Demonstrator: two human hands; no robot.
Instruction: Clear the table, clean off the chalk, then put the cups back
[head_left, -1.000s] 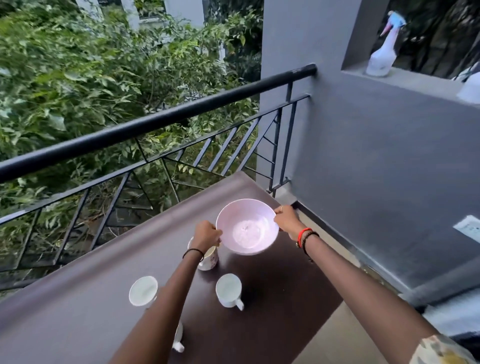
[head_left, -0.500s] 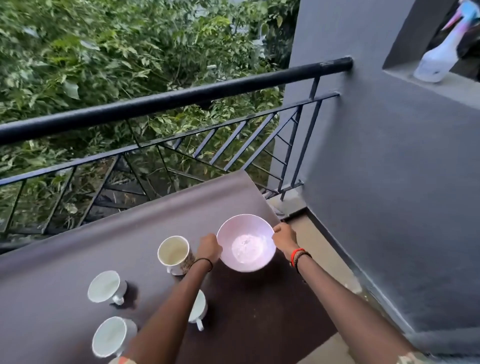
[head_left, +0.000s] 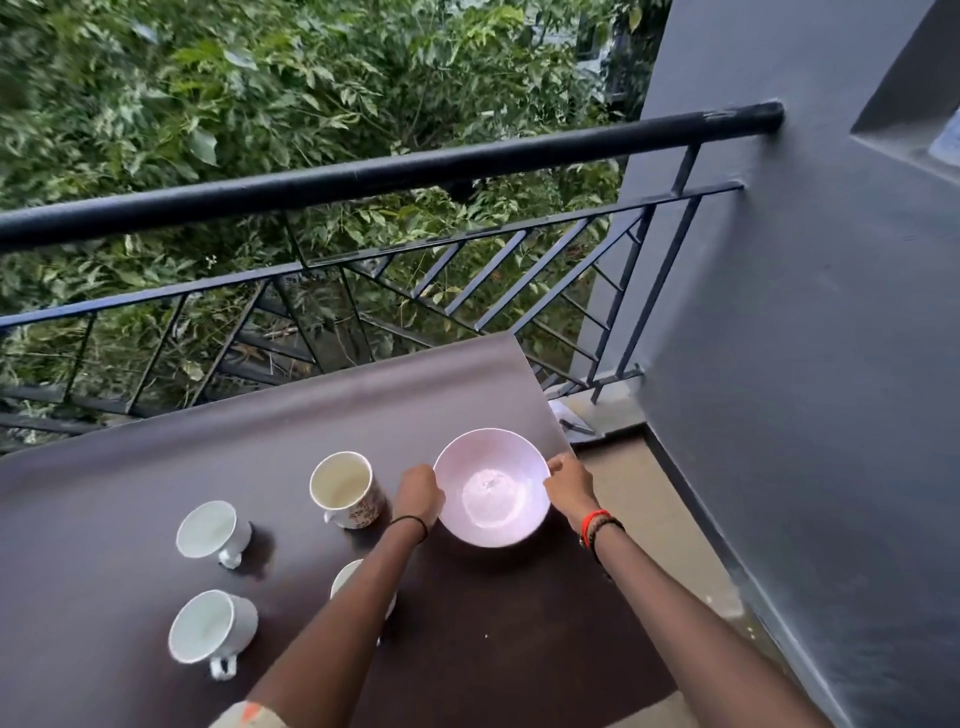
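Two hands (head_left: 418, 493) gripping upright bowl (head_left: 492, 488)

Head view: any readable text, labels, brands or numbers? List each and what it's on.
No readable text.
Patterned mug: reddish marks on its side, too blurred to tell print from decoration.
Bowl, the white cups, table, wall: no lettering visible.

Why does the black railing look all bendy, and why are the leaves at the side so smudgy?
Head view: the wide-angle lens bows the railing; leaves at the left edge are blurred, while the pink bowl mid-frame looks fairly sharp in soft daylight.
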